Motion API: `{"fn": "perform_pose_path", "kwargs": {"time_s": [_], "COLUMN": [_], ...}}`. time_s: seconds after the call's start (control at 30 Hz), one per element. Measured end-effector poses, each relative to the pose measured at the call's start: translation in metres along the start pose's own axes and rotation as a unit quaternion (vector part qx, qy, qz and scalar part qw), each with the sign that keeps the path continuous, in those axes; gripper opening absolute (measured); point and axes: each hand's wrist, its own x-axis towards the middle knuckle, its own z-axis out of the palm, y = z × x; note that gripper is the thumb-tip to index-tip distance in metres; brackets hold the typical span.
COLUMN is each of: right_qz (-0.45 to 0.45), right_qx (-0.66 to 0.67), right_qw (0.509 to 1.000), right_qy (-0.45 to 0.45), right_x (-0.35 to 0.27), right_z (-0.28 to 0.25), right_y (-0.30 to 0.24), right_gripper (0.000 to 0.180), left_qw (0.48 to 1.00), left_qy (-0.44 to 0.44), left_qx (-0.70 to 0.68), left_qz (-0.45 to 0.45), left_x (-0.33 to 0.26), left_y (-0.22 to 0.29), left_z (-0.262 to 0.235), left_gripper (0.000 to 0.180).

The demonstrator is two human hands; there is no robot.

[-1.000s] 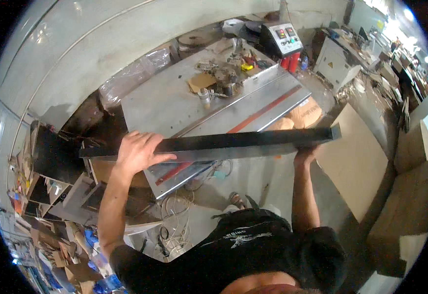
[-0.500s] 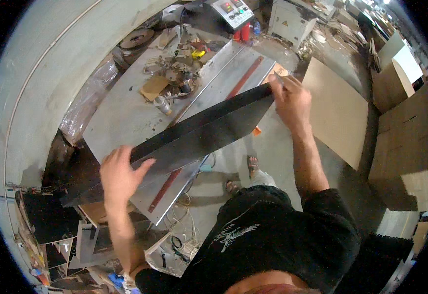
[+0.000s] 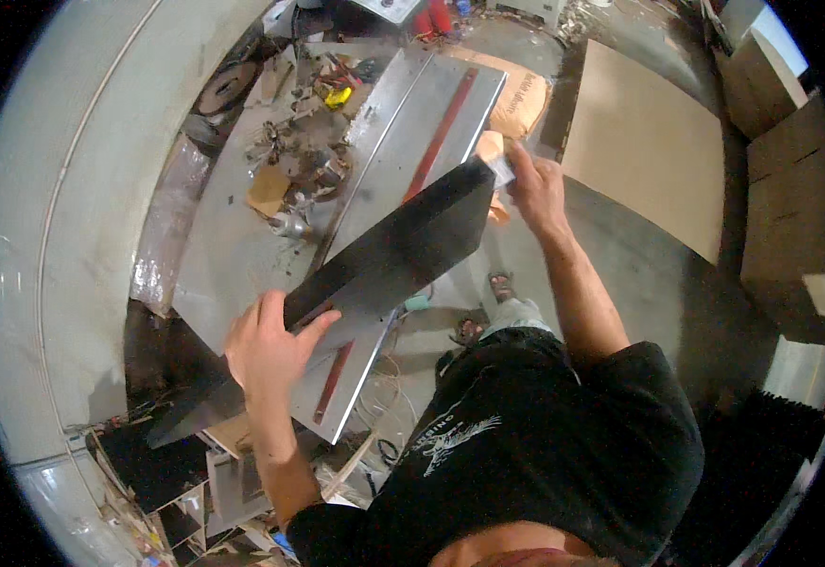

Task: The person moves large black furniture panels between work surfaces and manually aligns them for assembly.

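Observation:
A long black panel (image 3: 403, 246) slants up to the right in front of me, a thick edge facing up. My left hand (image 3: 270, 345) grips that edge toward its lower left part, thumb on the near face and fingers over the far side. At the panel's upper right end, my right hand (image 3: 537, 184) is closed on a small flat pale piece (image 3: 501, 170), which lies by the panel's corner. Its exact kind is too blurred to make out. Beneath the panel is a grey metal worktable (image 3: 356, 378) with red-brown strips.
Tools and scraps, among them a yellow item (image 3: 337, 97) and a small can (image 3: 289, 225), clutter the table's far left. An orange-tan sack (image 3: 523, 99) lies beyond my right hand. A large tan board (image 3: 644, 142) and stacked brown panels (image 3: 790, 208) stand at right.
My right hand has come off the panel's corner and now sits just beyond its end with the pale piece. My left hand keeps its grip, and the view has shifted.

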Motion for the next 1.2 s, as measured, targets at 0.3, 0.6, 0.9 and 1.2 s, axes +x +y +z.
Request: {"fn": "perform_pose_path", "kwargs": {"time_s": [0.3,0.6,0.9,1.2], "right_qz": [0.381,0.039,0.089,0.119], "right_qx": [-0.298,-0.087,-0.146,-0.277], "right_qw": [0.867,0.958,0.928,0.829], "right_qy": [-0.116,-0.270,-0.332,-0.471], "right_x": [-0.047,0.033,0.012,-0.046], "right_z": [-0.094,0.014,0.057,0.094], "right_y": [0.468,0.139,0.181,0.367], "right_gripper": [0.088,0.042,0.036,0.040], "left_qw": [0.999,0.994,0.998,0.996], "left_qy": [0.038,-0.026,-0.012,0.009], "left_qx": [0.000,-0.058,-0.022,-0.051], "left_qz": [0.020,-0.084,-0.049,-0.077], "left_x": [-0.001,0.013,0.006,0.018], "left_y": [-0.065,-0.025,-0.010,-0.007], "left_z": [0.027,0.005,0.016,0.023], "left_gripper": [0.067,0.055,0.055,0.026]}}
